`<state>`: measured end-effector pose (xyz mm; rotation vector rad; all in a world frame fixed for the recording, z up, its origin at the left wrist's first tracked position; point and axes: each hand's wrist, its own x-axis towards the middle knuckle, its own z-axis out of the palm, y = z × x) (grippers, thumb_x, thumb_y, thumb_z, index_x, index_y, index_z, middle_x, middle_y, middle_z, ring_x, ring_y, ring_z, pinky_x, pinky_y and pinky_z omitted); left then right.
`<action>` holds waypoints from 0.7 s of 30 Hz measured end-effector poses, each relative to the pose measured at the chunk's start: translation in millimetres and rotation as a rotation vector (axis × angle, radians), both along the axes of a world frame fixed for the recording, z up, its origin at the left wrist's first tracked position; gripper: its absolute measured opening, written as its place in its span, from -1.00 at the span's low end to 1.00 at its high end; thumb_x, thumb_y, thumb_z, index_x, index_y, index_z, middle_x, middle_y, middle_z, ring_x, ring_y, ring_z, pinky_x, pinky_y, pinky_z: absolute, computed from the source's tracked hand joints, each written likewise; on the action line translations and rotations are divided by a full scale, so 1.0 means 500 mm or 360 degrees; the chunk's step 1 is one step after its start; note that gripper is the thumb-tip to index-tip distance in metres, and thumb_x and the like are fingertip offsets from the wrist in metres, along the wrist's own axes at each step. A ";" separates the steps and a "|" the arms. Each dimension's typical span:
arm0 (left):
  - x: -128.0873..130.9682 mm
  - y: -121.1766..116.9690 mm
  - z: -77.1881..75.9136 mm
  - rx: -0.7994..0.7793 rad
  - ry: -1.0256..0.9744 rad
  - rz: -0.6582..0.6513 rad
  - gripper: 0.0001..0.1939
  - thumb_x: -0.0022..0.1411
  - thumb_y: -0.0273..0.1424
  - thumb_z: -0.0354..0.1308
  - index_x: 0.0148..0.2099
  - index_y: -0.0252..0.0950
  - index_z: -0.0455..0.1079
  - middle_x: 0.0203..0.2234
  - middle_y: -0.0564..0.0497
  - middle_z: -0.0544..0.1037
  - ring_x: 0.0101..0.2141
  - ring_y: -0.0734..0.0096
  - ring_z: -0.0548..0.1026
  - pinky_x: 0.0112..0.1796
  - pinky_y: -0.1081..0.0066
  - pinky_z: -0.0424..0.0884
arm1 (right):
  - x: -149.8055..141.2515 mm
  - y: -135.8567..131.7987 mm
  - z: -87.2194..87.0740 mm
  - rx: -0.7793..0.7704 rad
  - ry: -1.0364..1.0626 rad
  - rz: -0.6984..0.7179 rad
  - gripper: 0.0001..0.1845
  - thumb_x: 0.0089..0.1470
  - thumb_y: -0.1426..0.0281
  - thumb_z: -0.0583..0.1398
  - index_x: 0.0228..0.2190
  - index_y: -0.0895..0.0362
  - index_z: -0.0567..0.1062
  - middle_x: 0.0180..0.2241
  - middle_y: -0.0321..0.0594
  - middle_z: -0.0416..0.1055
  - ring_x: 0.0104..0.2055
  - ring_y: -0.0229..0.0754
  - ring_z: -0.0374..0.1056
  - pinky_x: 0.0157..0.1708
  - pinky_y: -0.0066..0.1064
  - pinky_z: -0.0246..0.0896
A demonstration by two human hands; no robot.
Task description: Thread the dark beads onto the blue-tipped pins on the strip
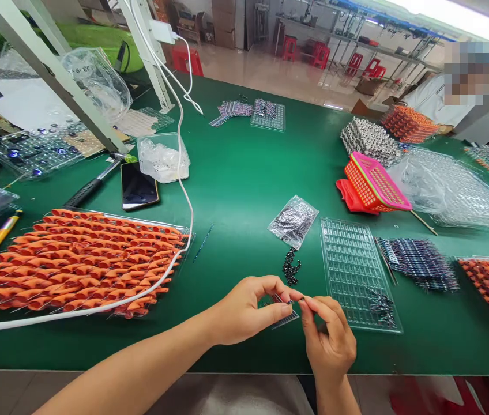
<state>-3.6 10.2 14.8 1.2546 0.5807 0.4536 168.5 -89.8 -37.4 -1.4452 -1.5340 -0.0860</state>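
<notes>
My left hand point(248, 311) is closed in a pinch around a thin metal-shafted piece, mostly hidden by the fingers. Close against it, my right hand point(331, 340) pinches a tiny dark bead point(302, 298) between thumb and forefinger. Under the left fingers lies a small dark ribbed strip point(286, 320), partly covered. Just beyond the hands is a loose pile of black beads point(290, 268), spilling below a clear plastic bag point(295, 222) of similar beads. Right of them sits a clear slotted tray point(348, 259) with several thin dark pieces point(382, 306) at its near corner.
Orange parts on metal pins point(75, 262) fill a tray at left, with a white cable point(186, 199) across it. A phone point(139, 184), a hammer point(91, 187) and a plastic tub point(164, 158) stand behind. A pink basket point(376, 181) and bundled dark rods point(420, 262) lie right.
</notes>
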 end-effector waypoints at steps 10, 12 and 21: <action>0.002 -0.006 0.005 0.0149 0.0066 0.0007 -0.90 0.24 -0.39 0.17 -0.28 -0.32 0.34 -0.10 -0.16 0.60 -0.08 0.18 0.54 -0.07 0.24 0.41 | -0.002 0.009 0.003 0.0047 -0.0035 0.0092 -0.61 0.05 0.71 0.26 -0.11 0.12 0.48 -0.33 -0.20 0.48 -0.32 -0.21 0.44 -0.35 -0.34 0.41; 0.002 -0.007 0.005 0.0228 0.0075 0.0019 -0.91 0.25 -0.40 0.16 -0.28 -0.31 0.35 -0.12 -0.15 0.60 -0.07 0.19 0.54 -0.05 0.24 0.40 | -0.003 0.010 0.004 0.0055 -0.0036 0.0087 -0.61 0.06 0.71 0.25 -0.11 0.13 0.47 -0.33 -0.20 0.47 -0.32 -0.21 0.43 -0.35 -0.35 0.40; 0.001 -0.015 0.004 0.0628 0.0083 0.0062 -0.94 0.27 -0.44 0.13 -0.26 -0.33 0.38 -0.21 -0.15 0.57 -0.13 0.28 0.53 -0.08 0.31 0.38 | -0.002 0.012 0.010 0.0057 -0.0071 0.0071 -0.63 0.07 0.70 0.26 -0.11 0.14 0.47 -0.32 -0.19 0.48 -0.30 -0.22 0.43 -0.32 -0.34 0.41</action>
